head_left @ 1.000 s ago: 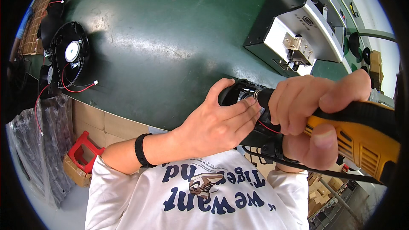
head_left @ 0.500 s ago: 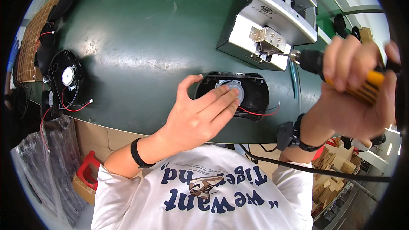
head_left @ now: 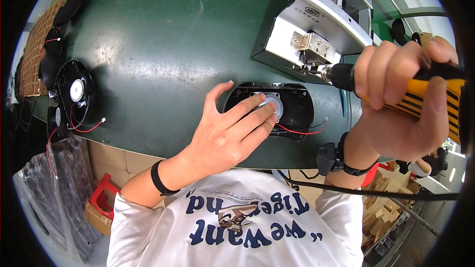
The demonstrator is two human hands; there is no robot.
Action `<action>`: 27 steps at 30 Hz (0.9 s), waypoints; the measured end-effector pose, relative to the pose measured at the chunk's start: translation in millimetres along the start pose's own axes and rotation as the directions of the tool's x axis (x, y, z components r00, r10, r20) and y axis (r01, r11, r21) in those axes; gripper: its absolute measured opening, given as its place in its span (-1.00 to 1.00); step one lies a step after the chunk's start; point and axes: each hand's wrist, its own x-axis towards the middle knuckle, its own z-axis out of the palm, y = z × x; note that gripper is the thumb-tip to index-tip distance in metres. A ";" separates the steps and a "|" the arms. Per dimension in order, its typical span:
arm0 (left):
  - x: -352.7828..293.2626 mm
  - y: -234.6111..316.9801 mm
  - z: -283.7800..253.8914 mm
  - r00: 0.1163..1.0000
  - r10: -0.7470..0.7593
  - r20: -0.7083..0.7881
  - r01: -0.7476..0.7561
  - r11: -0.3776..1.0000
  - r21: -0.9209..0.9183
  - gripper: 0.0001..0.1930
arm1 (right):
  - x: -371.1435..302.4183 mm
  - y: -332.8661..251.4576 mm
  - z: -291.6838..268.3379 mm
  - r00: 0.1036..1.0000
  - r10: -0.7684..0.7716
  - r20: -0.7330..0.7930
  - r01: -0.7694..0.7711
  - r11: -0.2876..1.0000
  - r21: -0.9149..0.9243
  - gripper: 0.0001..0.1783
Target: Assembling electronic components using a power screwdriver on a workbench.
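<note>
- Here, head view, hands: the left hand (head_left: pixel 231 136) lies flat and spread on the black fan housing (head_left: pixel 292 111), fingertips pressing the round silver hub label (head_left: pixel 272 105); nothing is clasped. The right hand (head_left: pixel 405 104) is closed round the yellow-and-black grip of an electric screwdriver (head_left: pixel 396 86), whose dark chuck and bit point left at the bracket of a grey metal dispenser box (head_left: pixel 309 44).
- Head view, position: the housing sits on the green bench mat (head_left: pixel 163 54) near its front edge, just below the box, between the two hands.
- Head view, risks (judged): the red lead (head_left: pixel 302 129) loops loose beside the housing and could snag on a finger or the tool. The housing is pinned only by flat finger pressure, so a sideways push may slide it on the smooth mat towards the near edge. The bit rides close to the left fingertips; a slip could nick them. The black cord (head_left: pixel 376 193) trailing across the shirt might drag the tool off line.
- Head view, materials: the housing is matte moulded plastic with rounded corners; the box is folded sheet metal with a bright plated bracket; the mat is scuffed and faintly glossy.
- Head view, surroundings: at far left a second round black fan (head_left: pixel 74 96) with red and black wires lies on the mat.
</note>
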 end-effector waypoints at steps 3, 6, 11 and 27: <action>-1.3 -0.6 0.4 1.000 -0.005 -0.017 0.005 1.000 -0.004 -0.53 | -0.4 -10.8 7.0 0.996 -0.026 -0.091 0.024 0.999 -0.027 -0.47; -0.3 -1.0 -2.9 1.000 0.013 -0.022 -0.013 1.000 0.027 -0.50 | -0.5 -19.5 6.7 0.998 -0.010 -0.055 0.009 1.000 -0.024 -0.46; 7.7 2.6 -16.1 0.994 -0.101 -0.051 0.086 0.967 -0.239 -0.43 | 1.0 -28.6 9.9 0.999 -0.035 0.009 0.036 0.998 -0.059 -0.46; 22.0 -2.4 -16.0 0.941 -0.293 -0.170 0.192 0.875 -0.444 -0.87 | -4.5 -31.0 49.0 0.973 -0.064 -0.224 0.091 0.989 0.115 -0.49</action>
